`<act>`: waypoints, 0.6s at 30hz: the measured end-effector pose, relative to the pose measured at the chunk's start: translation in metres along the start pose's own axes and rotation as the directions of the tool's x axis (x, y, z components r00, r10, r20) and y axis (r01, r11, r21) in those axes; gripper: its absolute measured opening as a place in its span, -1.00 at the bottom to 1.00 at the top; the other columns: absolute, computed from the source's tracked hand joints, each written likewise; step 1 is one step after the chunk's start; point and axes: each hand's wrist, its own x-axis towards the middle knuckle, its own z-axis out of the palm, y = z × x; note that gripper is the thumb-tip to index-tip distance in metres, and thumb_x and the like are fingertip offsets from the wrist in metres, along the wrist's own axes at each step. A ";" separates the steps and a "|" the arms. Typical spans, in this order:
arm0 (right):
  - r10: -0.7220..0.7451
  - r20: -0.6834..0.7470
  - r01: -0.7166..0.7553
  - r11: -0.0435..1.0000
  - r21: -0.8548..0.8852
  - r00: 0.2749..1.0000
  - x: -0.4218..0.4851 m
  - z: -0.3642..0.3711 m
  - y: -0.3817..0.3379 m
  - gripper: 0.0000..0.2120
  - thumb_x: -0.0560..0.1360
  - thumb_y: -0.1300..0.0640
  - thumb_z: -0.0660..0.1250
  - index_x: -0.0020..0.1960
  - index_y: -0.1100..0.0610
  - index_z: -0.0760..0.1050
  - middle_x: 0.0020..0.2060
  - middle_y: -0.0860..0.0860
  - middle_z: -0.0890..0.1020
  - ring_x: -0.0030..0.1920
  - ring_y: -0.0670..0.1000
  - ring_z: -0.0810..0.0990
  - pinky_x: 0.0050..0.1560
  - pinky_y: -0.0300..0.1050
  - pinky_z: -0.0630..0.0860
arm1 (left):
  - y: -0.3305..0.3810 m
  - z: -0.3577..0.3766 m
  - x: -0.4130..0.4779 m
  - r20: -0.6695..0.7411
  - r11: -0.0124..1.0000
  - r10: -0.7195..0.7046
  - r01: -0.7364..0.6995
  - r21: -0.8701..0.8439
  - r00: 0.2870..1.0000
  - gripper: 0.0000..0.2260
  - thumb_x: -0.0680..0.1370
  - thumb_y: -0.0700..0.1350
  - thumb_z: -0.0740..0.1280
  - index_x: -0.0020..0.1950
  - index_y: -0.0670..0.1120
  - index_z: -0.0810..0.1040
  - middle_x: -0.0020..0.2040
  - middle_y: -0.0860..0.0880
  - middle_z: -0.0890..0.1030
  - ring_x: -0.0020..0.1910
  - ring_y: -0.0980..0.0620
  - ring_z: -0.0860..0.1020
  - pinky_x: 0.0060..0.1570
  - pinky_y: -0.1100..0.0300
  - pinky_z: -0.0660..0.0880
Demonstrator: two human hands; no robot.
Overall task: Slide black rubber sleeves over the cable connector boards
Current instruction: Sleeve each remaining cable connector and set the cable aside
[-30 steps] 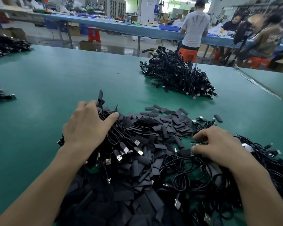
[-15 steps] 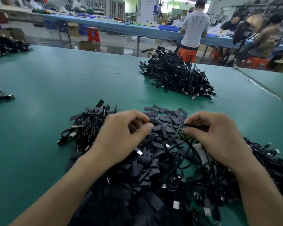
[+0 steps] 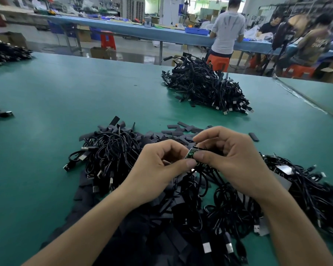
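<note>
Surroundings: loose black sleeves [image 3: 181, 131] and tangled cables [image 3: 112, 148] under the hands; far cable heap [image 3: 206, 89] beyond.
Hands: left hand [image 3: 158, 166] and right hand [image 3: 236, 160] together, both pinching the connector board [image 3: 190, 154].
Change: hands were apart earlier; board now exposed.

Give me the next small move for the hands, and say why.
Probably slip the open end of one of the sleeves over the tip of the board: it shows bare and green, pinched between the left hand and the right hand.

A small green board [image 3: 190, 154] on a black cable's end sits uncovered at the frame's centre, pinched between the left hand [image 3: 161, 167] and right hand [image 3: 236, 160], above flat black sleeves [image 3: 178, 133] strewn among tangled cables [image 3: 112, 148] on the tabletop [image 3: 65, 96].
</note>
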 end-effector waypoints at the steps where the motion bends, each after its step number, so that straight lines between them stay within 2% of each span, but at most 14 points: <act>1: -0.004 0.005 0.004 1.000 0.010 1.000 0.000 0.000 0.000 -0.78 0.39 0.30 0.52 -0.05 0.07 0.61 -0.22 0.00 0.68 -0.19 -0.10 0.65 -0.13 -0.28 0.56 | 0.000 -0.001 0.000 0.013 1.000 -0.005 0.006 -0.016 1.000 -0.92 0.43 -0.09 0.53 -0.17 0.03 0.66 -0.27 0.05 0.63 -0.31 0.11 0.53 -0.29 0.31 0.47; 5: 0.003 0.009 -0.004 0.998 0.067 1.000 0.001 0.002 0.004 -0.83 0.32 0.25 0.54 -0.15 0.14 0.59 -0.28 0.07 0.68 -0.26 -0.06 0.63 -0.18 -0.26 0.56 | -0.001 -0.004 0.000 0.053 0.998 -0.029 0.032 -0.057 0.998 -0.89 0.36 0.03 0.53 -0.18 0.04 0.70 -0.29 0.03 0.65 -0.32 0.12 0.54 -0.26 0.32 0.48; 7: 0.015 0.014 -0.016 0.994 0.107 1.000 0.001 0.003 0.007 -0.82 0.27 0.16 0.53 -0.16 0.13 0.60 -0.31 0.04 0.68 -0.28 -0.06 0.62 -0.19 -0.26 0.56 | -0.002 -0.005 0.000 0.067 0.995 -0.037 0.043 -0.094 0.997 -0.95 0.39 -0.06 0.54 -0.20 0.04 0.70 -0.30 0.05 0.66 -0.33 0.17 0.55 -0.26 0.36 0.47; 10: 0.028 0.032 -0.032 0.991 0.131 0.999 0.002 0.004 0.011 -0.81 0.25 0.11 0.53 -0.17 0.10 0.62 -0.31 0.01 0.69 -0.27 -0.07 0.64 -0.18 -0.28 0.56 | -0.004 -0.007 -0.001 0.109 0.983 -0.062 0.080 -0.168 0.992 -0.90 0.44 -0.17 0.51 -0.23 0.03 0.70 -0.34 0.11 0.63 -0.35 0.22 0.54 -0.27 0.41 0.45; 14: 0.039 0.037 -0.043 0.989 0.139 0.999 0.002 0.001 0.010 -0.84 0.27 0.12 0.53 -0.17 0.09 0.62 -0.30 0.00 0.70 -0.26 -0.09 0.65 -0.17 -0.29 0.57 | -0.007 -0.006 -0.002 0.092 0.963 -0.095 0.115 -0.245 0.991 -0.96 0.40 -0.10 0.53 -0.22 0.01 0.71 -0.28 0.04 0.65 -0.28 0.17 0.58 -0.19 0.36 0.52; 16: 0.067 -0.011 -0.067 0.998 0.004 0.998 0.001 -0.008 0.011 -0.85 0.32 0.13 0.55 -0.16 0.07 0.62 -0.29 -0.04 0.70 -0.26 -0.13 0.65 -0.16 -0.30 0.56 | -0.008 -0.008 -0.001 0.019 0.946 -0.128 0.128 -0.297 0.992 -0.92 0.36 -0.03 0.55 -0.21 0.01 0.71 -0.22 -0.05 0.67 -0.23 0.09 0.60 -0.12 0.26 0.57; 18: 0.118 -0.131 -0.151 0.945 -0.288 0.984 0.001 -0.019 0.017 -0.85 0.38 0.15 0.56 -0.15 -0.01 0.60 -0.29 -0.10 0.69 -0.22 -0.19 0.65 -0.10 -0.31 0.54 | -0.007 -0.010 0.001 -0.069 0.934 -0.142 0.110 -0.341 0.988 -0.89 0.38 0.00 0.57 -0.19 0.02 0.70 -0.20 -0.06 0.66 -0.22 0.06 0.59 -0.09 0.18 0.58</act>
